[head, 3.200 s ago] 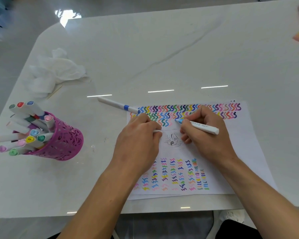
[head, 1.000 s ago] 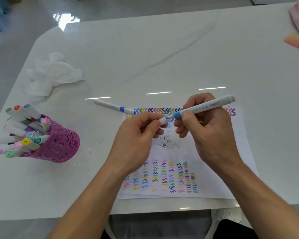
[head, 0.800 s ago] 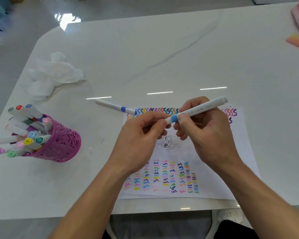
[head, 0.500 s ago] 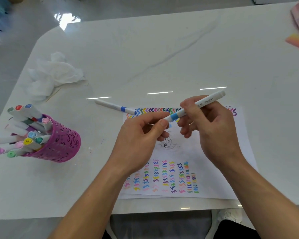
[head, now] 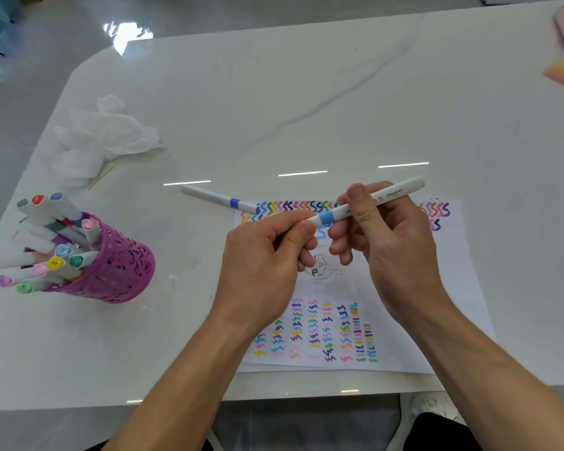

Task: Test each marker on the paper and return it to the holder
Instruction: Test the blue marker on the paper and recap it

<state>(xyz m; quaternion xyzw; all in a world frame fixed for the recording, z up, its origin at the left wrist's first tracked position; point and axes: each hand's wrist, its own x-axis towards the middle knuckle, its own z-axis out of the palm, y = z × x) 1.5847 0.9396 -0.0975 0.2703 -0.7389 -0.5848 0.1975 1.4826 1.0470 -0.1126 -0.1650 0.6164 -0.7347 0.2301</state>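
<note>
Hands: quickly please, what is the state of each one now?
Left hand: closed, pinching one end of the blue-banded marker.
Right hand: closed, gripping the same marker's barrel.

Left hand (head: 261, 265), right hand (head: 396, 252) around marker (head: 328, 217)

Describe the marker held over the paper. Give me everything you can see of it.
The marker is a slim white barrel, plastic by its look, with a light blue band near its left end and small dark print near its right end, which finishes flat. It is held in the air above the paper, slanted, with the right end farther from the person. The right hand pinches its middle between thumb and fingers. The left hand pinches its left end and hides the tip there.
</note>
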